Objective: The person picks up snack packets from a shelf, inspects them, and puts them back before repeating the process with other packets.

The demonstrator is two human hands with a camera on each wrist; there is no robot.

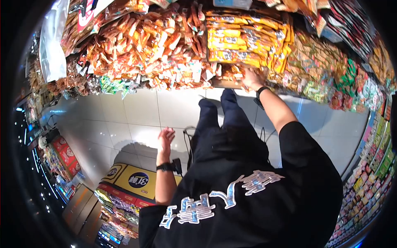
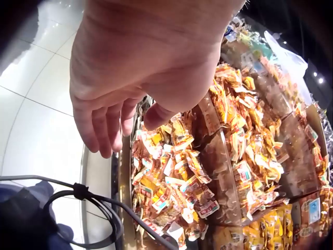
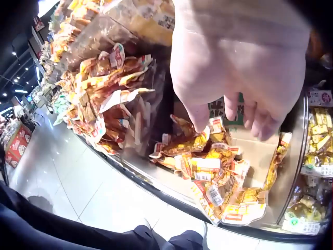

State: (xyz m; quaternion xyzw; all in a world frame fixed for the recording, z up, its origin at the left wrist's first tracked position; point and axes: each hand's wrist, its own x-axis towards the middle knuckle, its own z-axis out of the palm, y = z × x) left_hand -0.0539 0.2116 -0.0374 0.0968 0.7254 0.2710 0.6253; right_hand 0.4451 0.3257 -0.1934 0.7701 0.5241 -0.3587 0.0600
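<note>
The right hand [image 3: 242,78] reaches over a compartment of orange-and-white snack packets [image 3: 221,166], fingers relaxed and pointing down, nothing visibly held; whether the thumb touches a packet I cannot tell. Cardboard [image 3: 255,153] shows bare beside those packets. In the head view the right hand [image 1: 253,78] is at the shelf's front edge, just below rows of yellow packets [image 1: 231,41]. The left hand [image 1: 166,138] hangs over the floor, away from the shelf, holding nothing. Its fingers hang loosely bent in the left wrist view, where the hand [image 2: 145,67] appears in front of heaped orange packets [image 2: 171,177].
Clear dividers [image 2: 223,172] separate the compartments. Green-wrapped packets [image 1: 113,85] lie at the left, and a clear plastic bag [image 1: 53,45] hangs at the upper left. A looped cable [image 2: 83,192] hangs near the left hand. Behind the person stands a yellow display box [image 1: 136,180].
</note>
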